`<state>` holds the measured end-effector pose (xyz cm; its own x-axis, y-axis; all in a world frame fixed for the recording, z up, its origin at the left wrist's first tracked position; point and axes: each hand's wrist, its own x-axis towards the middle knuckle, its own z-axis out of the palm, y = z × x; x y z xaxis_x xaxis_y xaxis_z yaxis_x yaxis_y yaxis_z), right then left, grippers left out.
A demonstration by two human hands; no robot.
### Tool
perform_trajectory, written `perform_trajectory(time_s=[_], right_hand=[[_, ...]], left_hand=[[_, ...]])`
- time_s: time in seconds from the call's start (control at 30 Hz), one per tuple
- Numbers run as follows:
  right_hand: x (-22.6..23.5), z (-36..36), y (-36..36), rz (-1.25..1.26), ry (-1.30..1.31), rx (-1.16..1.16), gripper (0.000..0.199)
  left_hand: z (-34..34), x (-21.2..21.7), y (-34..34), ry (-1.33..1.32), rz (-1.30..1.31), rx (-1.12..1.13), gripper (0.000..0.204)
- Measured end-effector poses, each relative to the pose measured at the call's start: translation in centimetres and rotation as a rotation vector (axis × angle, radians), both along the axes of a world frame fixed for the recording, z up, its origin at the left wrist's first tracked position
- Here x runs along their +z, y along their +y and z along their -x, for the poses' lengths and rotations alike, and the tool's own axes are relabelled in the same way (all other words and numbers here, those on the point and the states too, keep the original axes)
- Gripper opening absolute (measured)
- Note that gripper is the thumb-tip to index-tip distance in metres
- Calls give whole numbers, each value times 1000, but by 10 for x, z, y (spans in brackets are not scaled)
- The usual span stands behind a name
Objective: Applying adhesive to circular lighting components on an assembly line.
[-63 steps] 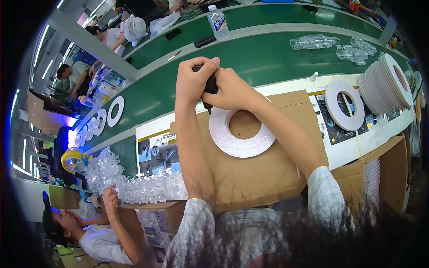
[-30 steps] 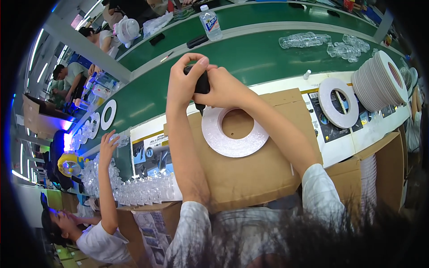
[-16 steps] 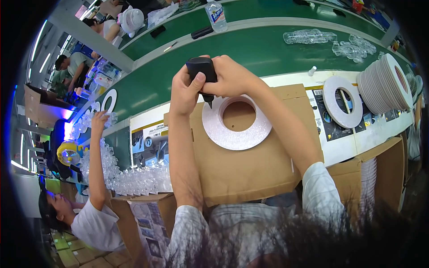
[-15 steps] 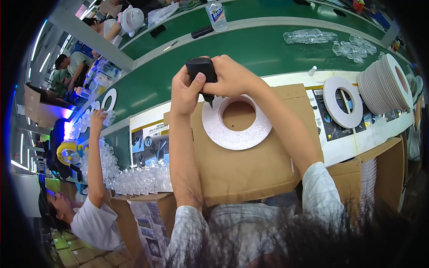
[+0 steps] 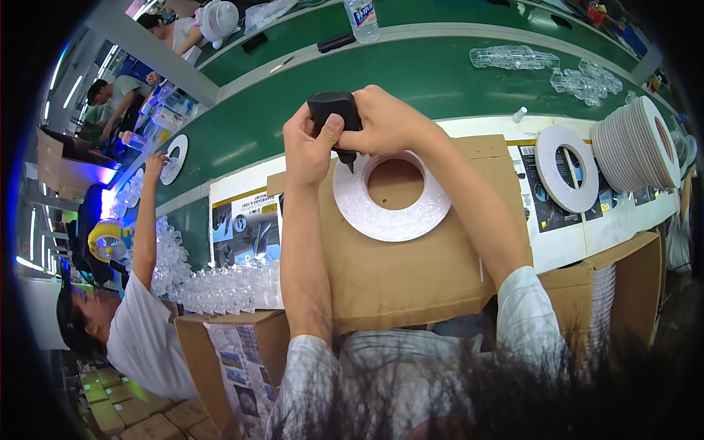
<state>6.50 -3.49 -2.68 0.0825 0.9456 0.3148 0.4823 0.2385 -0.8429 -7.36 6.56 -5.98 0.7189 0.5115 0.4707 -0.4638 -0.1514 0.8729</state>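
Hands on a black tool point(image 5: 334, 111) above a white ring point(image 5: 392, 196).

Head view: left hand point(image 5: 308, 143) closed round the tool's left side, thumb pressed on its front; right hand point(image 5: 385, 121) wrapped over its top and right side. Tool held upright, dark tip down at the ring's upper left edge; touching or not, cannot tell. Ring flat on a cardboard sheet point(image 5: 411, 271), brown showing through its hole. To the right, another ring point(image 5: 563, 177) lying flat, and a stack of rings point(image 5: 636, 143) standing on edge. At left, a co-worker's hand point(image 5: 155, 161) raised to a ring point(image 5: 174, 158) on the green bench point(image 5: 440, 73), beside clear plastic pieces point(image 5: 220, 286). Bottle point(image 5: 362, 20) at top.
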Motion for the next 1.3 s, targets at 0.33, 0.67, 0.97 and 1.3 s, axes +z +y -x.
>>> perform_trajectory(time_s=[0.33,0.67,0.97,1.3], right_hand=[[5,1,-3,26,-23,13,27],[10,6,-13,199,123,242,20],[5,3,-10,184,141,264,17],[0,2,-8,238,164,261,17]], left_hand=[[2,5,-4,15,6,18,42],[29,7,-12,78,-120,44,38],[27,5,-16,62,-90,59,33],[27,1,-21,84,-85,112,33]])
